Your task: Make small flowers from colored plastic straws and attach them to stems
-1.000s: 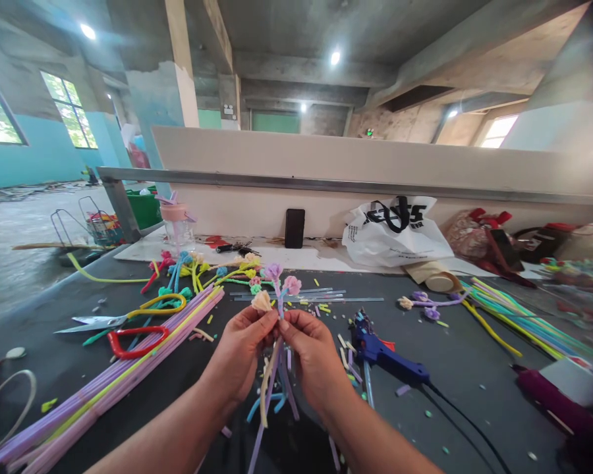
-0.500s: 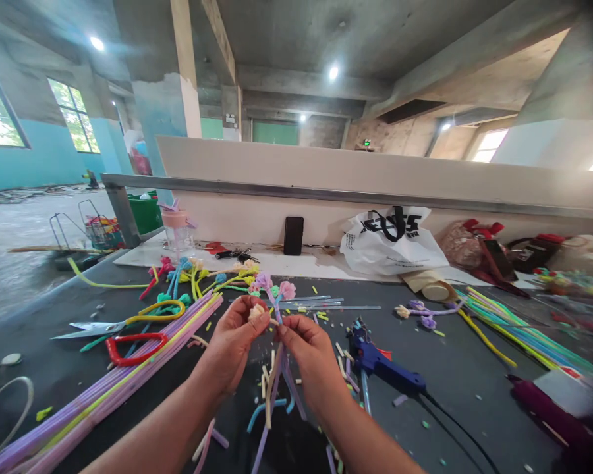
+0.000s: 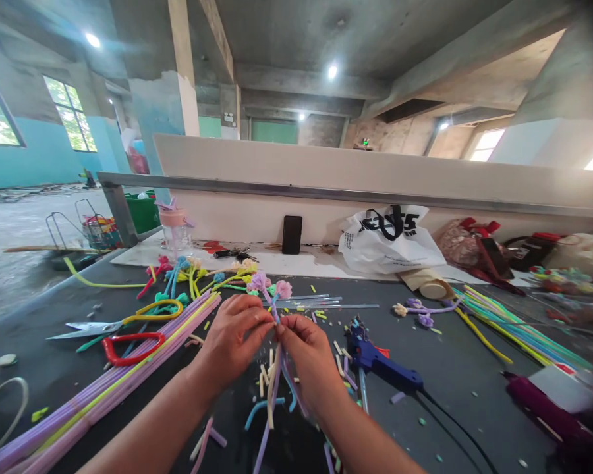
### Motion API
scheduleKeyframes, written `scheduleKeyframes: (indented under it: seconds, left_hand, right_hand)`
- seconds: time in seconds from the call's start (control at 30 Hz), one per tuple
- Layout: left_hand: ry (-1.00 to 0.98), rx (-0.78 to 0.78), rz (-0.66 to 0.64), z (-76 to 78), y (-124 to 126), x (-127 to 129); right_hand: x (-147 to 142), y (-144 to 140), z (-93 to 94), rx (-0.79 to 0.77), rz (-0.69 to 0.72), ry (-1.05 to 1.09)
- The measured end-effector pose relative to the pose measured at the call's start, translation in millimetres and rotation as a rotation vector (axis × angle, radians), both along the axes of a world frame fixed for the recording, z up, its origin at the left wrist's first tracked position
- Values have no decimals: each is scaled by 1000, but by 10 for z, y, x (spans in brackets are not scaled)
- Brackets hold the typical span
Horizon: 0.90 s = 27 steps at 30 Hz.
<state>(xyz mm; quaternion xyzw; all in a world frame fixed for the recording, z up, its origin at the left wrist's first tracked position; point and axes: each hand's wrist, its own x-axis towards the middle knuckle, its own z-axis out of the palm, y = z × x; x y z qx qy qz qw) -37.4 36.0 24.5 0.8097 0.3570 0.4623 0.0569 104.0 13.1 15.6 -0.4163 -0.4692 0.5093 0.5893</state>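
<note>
My left hand is closed, thumb and fingers pinching at the stems of a small pipe-cleaner flower bunch. My right hand is closed on the same stems from the other side. Above the fingertips show a purple fuzzy flower and a pink fuzzy flower. Purple, cream and blue pipe-cleaner stems hang below the hands. What exactly lies between the left fingertips is hidden by the hand.
Scissors with red and yellow handles lie by a long bundle of pipe cleaners on the left. A blue glue gun with its cord is to the right. Cut bits are scattered about. A phone and white bag stand behind.
My left hand has turned over and moved in against the stems, covering the cream flower that showed in its fingers before. The right hand keeps its hold.
</note>
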Motion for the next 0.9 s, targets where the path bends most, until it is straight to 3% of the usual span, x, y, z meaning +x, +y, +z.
scheduleKeyframes:
  seconds: [0.43,0.57,0.7,0.77,0.9]
  left_hand:
    - [28,25,-3,-70,-8,57]
    - [-159,-76,-9,-81,23,50]
    - [-668,-373,-6,-38,39,61]
    - [-888,-574,-67,-25,24,96]
    - [-1018,-874,-312,-79,-37,214]
  right_hand:
    - [4,-17,25,-45,-21,-46]
    - [-2,-15,31,-54,-39,8]
    - [32,24,47,-27,-99,25]
    - [58,50,48,-23,-115,34]
    - [69,73,35,-29,-107,88]
